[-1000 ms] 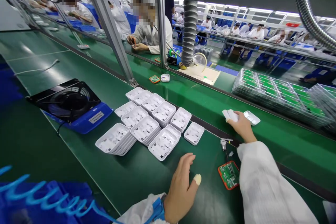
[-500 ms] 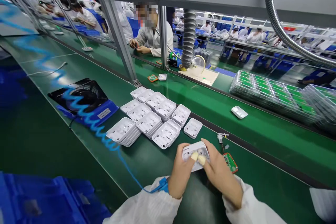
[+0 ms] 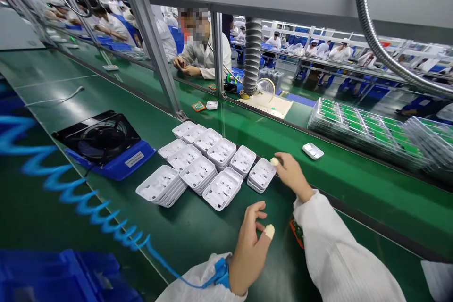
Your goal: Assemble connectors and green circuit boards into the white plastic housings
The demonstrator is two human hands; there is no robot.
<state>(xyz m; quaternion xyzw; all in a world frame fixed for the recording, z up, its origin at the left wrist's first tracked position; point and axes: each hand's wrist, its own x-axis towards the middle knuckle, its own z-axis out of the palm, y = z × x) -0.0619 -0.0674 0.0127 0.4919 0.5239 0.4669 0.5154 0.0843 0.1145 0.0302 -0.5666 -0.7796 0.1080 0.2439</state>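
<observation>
My right hand [image 3: 293, 173] is at the right edge of a short stack of white plastic housings [image 3: 262, 173], its covered thumb tip close to the top one. Its fingers are apart with nothing between them. Nearer to me, my left hand [image 3: 250, 247] hovers over the bench, fingers loosely curled and apart, holding nothing. A blue wrist strap [image 3: 221, 272] with a coiled cord is on that wrist. Several taller stacks of the same housings [image 3: 198, 172] stand left of the short one. A red-edged green circuit board [image 3: 297, 234] is partly hidden under my right sleeve.
One white housing [image 3: 313, 151] lies on the green conveyor belt [image 3: 269, 134]. Trays of green boards [image 3: 364, 127] stand beyond it. A black fan on a blue base [image 3: 106, 144] sits at the left. A metal post [image 3: 150, 42] rises behind the stacks. A co-worker [image 3: 203, 52] sits opposite.
The housing that both hands held is out of them, and the short stack at the right is taller. My right hand has moved forward to that stack; my left hand has opened.
</observation>
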